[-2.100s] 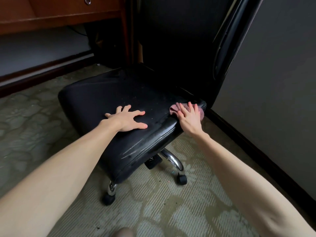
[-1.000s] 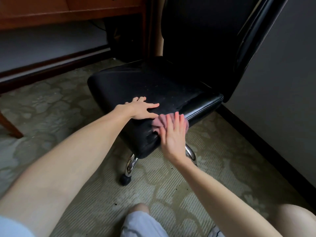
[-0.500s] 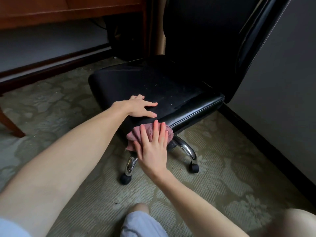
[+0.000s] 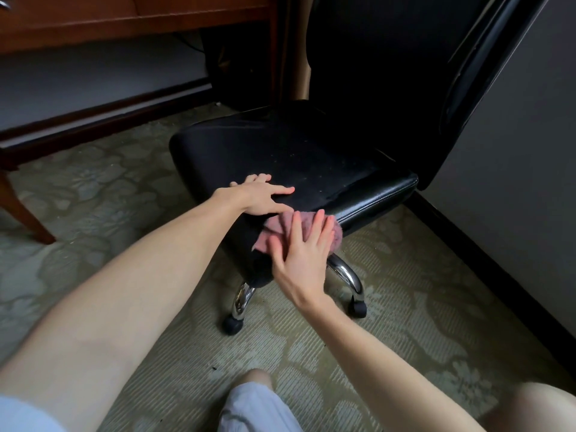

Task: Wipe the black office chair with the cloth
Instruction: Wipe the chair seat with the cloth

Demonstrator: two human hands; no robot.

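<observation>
The black office chair (image 4: pixel 311 151) stands in front of me, its leather seat dusty and its tall backrest rising at the upper right. My left hand (image 4: pixel 261 196) rests flat on the near part of the seat, fingers straight. My right hand (image 4: pixel 300 251) presses a pink cloth (image 4: pixel 280 224) against the seat's front side edge with straight fingers. The hand hides the cloth's lower part.
Chrome legs with black casters (image 4: pixel 357 308) show under the seat on a patterned green carpet (image 4: pixel 405 307). A wooden desk (image 4: pixel 124 17) is at the upper left, with a wooden leg (image 4: pixel 18 210) at the left. A grey wall with dark baseboard (image 4: pixel 498 275) runs along the right. My knees are at the bottom.
My right hand has slid the cloth along the seat's side edge, first down toward the near corner, then slightly back up to the right. The left hand has stayed on the seat.
</observation>
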